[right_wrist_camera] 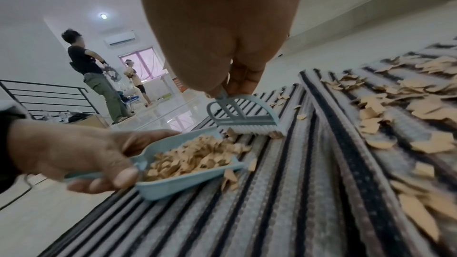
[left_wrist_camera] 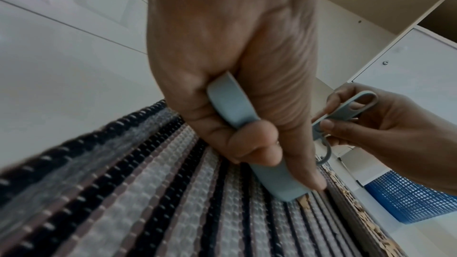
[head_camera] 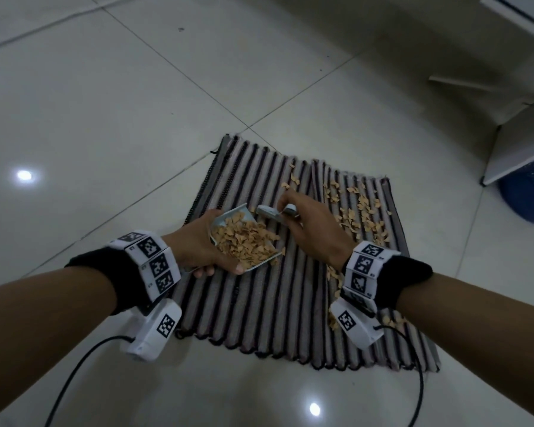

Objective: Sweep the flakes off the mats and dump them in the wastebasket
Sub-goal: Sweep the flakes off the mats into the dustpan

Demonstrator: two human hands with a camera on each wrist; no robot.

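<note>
Two striped mats lie side by side on the tile floor, the left mat (head_camera: 259, 303) mostly bare and the right mat (head_camera: 392, 352) strewn with tan flakes (head_camera: 364, 211). My left hand (head_camera: 198, 245) grips the handle (left_wrist_camera: 232, 105) of a pale blue dustpan (head_camera: 232, 215), which rests on the left mat heaped with flakes (right_wrist_camera: 193, 157). My right hand (head_camera: 309, 223) pinches the handle of a small blue brush (right_wrist_camera: 245, 116). Its bristles touch the mat at the pan's open edge. A few flakes lie just outside the pan's lip (right_wrist_camera: 230, 179).
A blue mesh wastebasket (head_camera: 527, 192) stands to the right of the mats, partly under a white furniture panel (head_camera: 518, 149). Cables trail from both wrist cameras across the floor. Two people (right_wrist_camera: 99, 77) stand far off across the room, near a black railing (right_wrist_camera: 44, 95).
</note>
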